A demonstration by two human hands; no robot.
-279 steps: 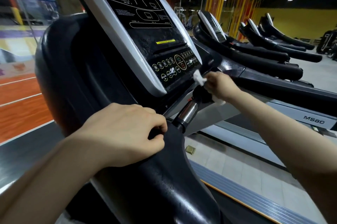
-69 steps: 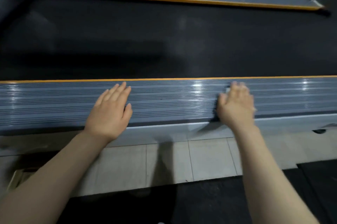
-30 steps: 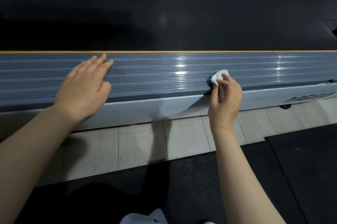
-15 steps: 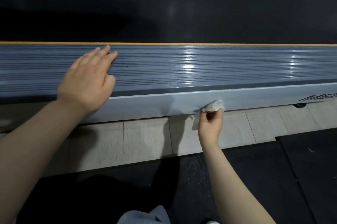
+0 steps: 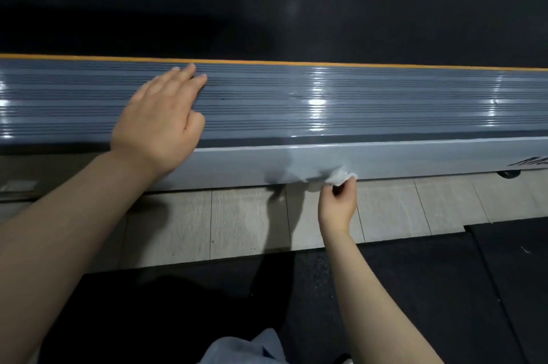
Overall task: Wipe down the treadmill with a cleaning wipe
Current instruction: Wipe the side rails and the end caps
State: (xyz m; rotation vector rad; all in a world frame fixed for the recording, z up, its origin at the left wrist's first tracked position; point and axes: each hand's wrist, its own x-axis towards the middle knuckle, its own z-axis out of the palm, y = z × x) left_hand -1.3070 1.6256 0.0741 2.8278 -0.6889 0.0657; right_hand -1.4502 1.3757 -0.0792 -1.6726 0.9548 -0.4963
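Pale floor tiles [image 5: 246,224] run beneath one treadmill, with dark rubber matting [image 5: 444,289] nearer my feet. The treadmill's ribbed grey side rail [image 5: 355,102] stretches across, edged by one orange stripe [image 5: 296,62], the black belt [image 5: 267,8] beyond. Two hands are out. The left hand [image 5: 160,123] lies flat on the rail, fingers straight and together. Further right, the right hand [image 5: 338,203] pinches one crumpled white wipe [image 5: 341,178] against the rail's lower edge, or so it seems through the shadow.
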